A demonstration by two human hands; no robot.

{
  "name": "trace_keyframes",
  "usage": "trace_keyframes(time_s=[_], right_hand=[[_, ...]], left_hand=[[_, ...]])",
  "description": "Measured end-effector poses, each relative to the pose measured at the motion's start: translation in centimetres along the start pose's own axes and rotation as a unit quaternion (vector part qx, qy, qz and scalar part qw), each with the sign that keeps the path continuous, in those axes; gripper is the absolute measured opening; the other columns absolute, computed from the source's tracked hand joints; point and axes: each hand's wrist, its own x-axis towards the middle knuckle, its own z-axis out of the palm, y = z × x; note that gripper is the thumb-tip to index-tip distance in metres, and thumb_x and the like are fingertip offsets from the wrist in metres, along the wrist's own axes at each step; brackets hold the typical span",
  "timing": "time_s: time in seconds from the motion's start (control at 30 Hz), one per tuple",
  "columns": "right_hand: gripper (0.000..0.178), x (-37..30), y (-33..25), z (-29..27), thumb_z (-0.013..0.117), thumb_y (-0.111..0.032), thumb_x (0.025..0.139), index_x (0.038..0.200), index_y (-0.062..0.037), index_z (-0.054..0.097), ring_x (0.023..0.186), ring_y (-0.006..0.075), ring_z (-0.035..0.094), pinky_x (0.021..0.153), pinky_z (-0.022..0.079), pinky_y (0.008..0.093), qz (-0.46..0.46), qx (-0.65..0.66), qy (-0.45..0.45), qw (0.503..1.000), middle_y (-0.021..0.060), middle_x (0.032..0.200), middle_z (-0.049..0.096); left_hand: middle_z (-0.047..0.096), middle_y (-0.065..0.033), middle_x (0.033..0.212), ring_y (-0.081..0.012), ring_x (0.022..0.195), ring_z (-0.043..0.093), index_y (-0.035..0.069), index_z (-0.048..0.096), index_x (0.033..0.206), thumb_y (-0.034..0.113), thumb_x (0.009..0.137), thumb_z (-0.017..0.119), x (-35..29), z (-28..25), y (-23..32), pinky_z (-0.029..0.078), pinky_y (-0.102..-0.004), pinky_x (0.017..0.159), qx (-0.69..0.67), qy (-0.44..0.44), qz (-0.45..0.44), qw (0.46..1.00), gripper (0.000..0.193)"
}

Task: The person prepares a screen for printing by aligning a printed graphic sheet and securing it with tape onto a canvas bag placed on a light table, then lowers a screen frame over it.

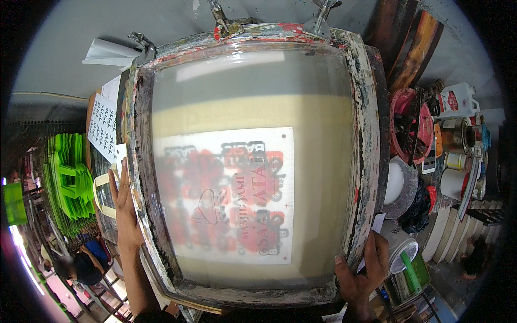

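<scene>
- My wooden screen frame point(363, 118) covers most of the bench point(99, 166), its clear mesh point(320, 188) stretched from the far edge to the near one.
- Under the mesh there's a white sheet point(288, 141), closer to the bench's near edge than the far one.
- My right hand point(362, 274) is pinching the frame by the bench's near right corner, thumb on top and fingers down the outside. Probably a good spot for controlling the loose end.
- My left hand point(128, 207) lies along the left rail, fingers straight and close together. Can't tell if it's pinching anything, since the thumb side is unclear. A cream handle loop point(98, 196) is right beside it.
- Metal clamps point(226, 28) sit along the far rail, presumably so that end can't wander.
- Reading stuff: the white sheet area shows blurry red and grey block lettering, plus thin dark capitals and a line emblem, all sideways to me.
- A paper point(102, 123) with rows of black script is at the bench's left edge.
- Past the right edge: a reddish basin point(396, 134), a white jug point(463, 99) with a red label, too small to read properly.
- Off left, bright green bags point(70, 175).
</scene>
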Motion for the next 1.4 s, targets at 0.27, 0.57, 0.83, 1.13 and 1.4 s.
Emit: trace_keyframes(time_s=[0.27, 0.57, 0.83, 1.13, 1.4], right_hand=[[0.076, 0.2, 0.0, 0.0, 0.074, -0.012, 0.073, 0.142, 0.0113, 0.053, 0.107, 0.0365, 0.064, 0.092, 0.051, 0.0461, 0.005, -0.006, -0.004, 1.0, 0.0259, 0.121, 0.059], [0.076, 0.2, 0.0, -0.3, 0.08, -0.015, 0.074, 0.14, 0.0114, 0.053, 0.106, 0.042, 0.067, 0.086, 0.057, 0.049, -0.015, -0.041, -0.016, 0.999, 0.0309, 0.122, 0.058], [0.076, 0.0, -0.1, 0.0, 0.075, -0.015, 0.073, 0.14, 0.0128, 0.054, 0.106, 0.0375, 0.064, 0.092, 0.051, 0.0459, 0.011, -0.016, -0.004, 1.0, 0.026, 0.122, 0.059], [0.075, 0.5, -0.2, -0.3, 0.079, -0.011, 0.072, 0.138, 0.0117, 0.053, 0.104, 0.0427, 0.068, 0.085, 0.058, 0.0502, -0.024, -0.04, -0.015, 0.999, 0.0307, 0.119, 0.059], [0.077, 0.1, -0.3, -0.1, 0.076, -0.016, 0.073, 0.141, 0.0117, 0.054, 0.107, 0.0364, 0.064, 0.093, 0.051, 0.0451, 0.013, -0.013, -0.004, 1.0, 0.025, 0.122, 0.06]], left_hand=[[0.043, -0.0236, 0.16, -0.0366, 0.157, 0.027, 0.003, 0.042, 0.156, 0.045, 0.105, 0.037, 0.3, -0.1, 0.1, 0.003, -0.0594, 0.129, 0.002, -0.001, -0.001, 1.0, 0.067], [0.044, -0.0242, 0.159, -0.0376, 0.156, 0.027, 0.002, 0.043, 0.156, 0.048, 0.103, 0.038, 0.3, -0.1, 0.1, 0.003, -0.0594, 0.129, -0.01, -0.01, -0.025, 1.0, 0.071], [0.04, -0.0247, 0.161, -0.0404, 0.156, 0.026, 0.005, 0.041, 0.158, 0.048, 0.102, 0.036, 0.1, 0.1, -0.2, 0.003, -0.0601, 0.129, 0.008, -0.005, -0.009, 1.0, 0.07], [0.041, -0.0246, 0.161, -0.0388, 0.156, 0.027, 0.005, 0.042, 0.157, 0.049, 0.102, 0.038, 0.0, 0.2, -0.3, 0.003, -0.0598, 0.129, 0.013, 0.003, -0.001, 1.0, 0.071], [0.042, -0.0242, 0.16, -0.0376, 0.156, 0.027, 0.002, 0.044, 0.155, 0.048, 0.102, 0.039, 0.2, 0.0, -0.1, 0.003, -0.0597, 0.129, 0.01, -0.01, -0.021, 1.0, 0.07]])
